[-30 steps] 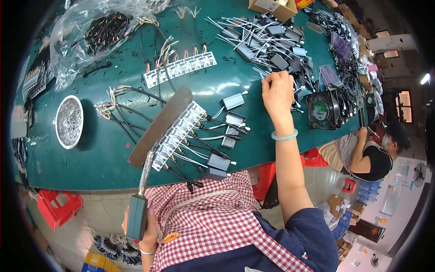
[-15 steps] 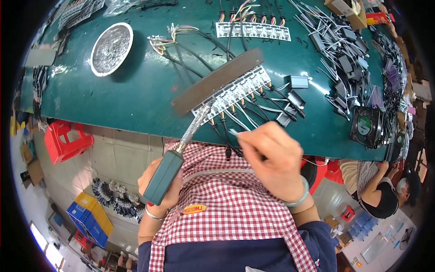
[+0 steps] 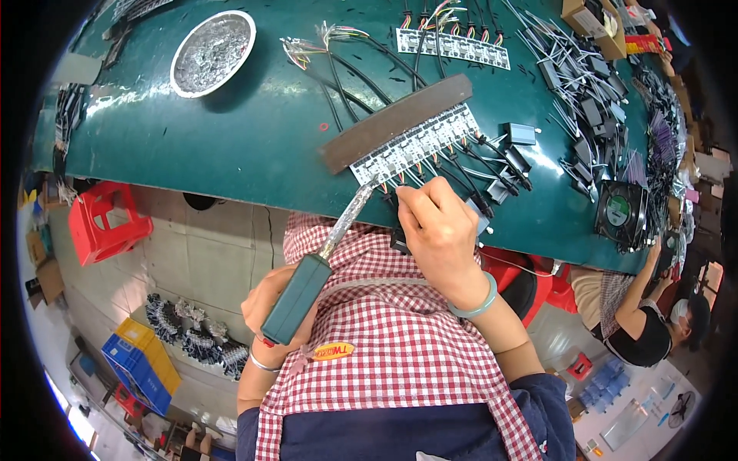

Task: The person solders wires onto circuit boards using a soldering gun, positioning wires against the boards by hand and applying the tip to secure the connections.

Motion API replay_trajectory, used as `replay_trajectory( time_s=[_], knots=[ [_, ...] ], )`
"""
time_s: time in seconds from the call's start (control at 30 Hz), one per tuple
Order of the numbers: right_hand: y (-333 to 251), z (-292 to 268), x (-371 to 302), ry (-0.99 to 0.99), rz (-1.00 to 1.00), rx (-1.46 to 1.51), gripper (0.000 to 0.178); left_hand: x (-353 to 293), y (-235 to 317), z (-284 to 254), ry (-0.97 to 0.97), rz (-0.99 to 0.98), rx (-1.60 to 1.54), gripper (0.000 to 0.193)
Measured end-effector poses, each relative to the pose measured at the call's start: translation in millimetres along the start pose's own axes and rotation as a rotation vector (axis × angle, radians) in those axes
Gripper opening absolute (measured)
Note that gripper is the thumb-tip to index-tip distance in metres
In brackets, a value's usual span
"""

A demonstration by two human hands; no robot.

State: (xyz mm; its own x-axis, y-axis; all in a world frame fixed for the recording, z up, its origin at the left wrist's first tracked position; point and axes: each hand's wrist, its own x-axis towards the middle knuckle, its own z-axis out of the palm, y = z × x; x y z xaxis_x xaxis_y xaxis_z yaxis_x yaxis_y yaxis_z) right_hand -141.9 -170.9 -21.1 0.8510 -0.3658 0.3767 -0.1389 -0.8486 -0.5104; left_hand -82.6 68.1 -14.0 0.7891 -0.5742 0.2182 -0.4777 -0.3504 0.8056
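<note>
My left hand [image 3: 269, 300] is wrapped round the dark green handle of a soldering iron [image 3: 298, 298]. Its silvery shaft slants up so the tip meets the lower left end of a white circuit board strip [image 3: 419, 147]. A brown bar [image 3: 400, 121] lies along the strip's far edge. Just right of the iron's tip, my right hand [image 3: 444, 234] pinches a thin wire at the board's near edge; the fingers mostly hide it. Several black and grey cables [image 3: 461, 170] run from that edge toward small dark housings [image 3: 520, 134].
A white-rimmed bowl [image 3: 175, 71] of silvery material stands far left. Another wired board strip [image 3: 453, 49] lies at the back. Piled housings with leads [image 3: 592, 111] and a black fan [image 3: 621, 213] occupy the right. A red stool [image 3: 108, 223] is left of the table; a co-worker [image 3: 638, 330] sits right.
My right hand has moved up and left, bringing the wire to the board's edge beside the iron's tip. The left hand still grips the iron. The whole view has shifted slightly.
</note>
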Motion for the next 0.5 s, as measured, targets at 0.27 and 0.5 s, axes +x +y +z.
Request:
replay_trajectory(
  time_s=[0.27,0.5],
  knots=[
    [0.2,1.6,0.2,-0.019,-0.015,-0.039,0.020,2.8,-2.5,3.4,-0.035,0.060,-0.028,0.022],
    [-0.1,2.6,0.5,-0.027,-0.033,-0.045,0.017,3.6,0.3,7.5,-0.042,0.052,-0.015,0.020]
  ],
)
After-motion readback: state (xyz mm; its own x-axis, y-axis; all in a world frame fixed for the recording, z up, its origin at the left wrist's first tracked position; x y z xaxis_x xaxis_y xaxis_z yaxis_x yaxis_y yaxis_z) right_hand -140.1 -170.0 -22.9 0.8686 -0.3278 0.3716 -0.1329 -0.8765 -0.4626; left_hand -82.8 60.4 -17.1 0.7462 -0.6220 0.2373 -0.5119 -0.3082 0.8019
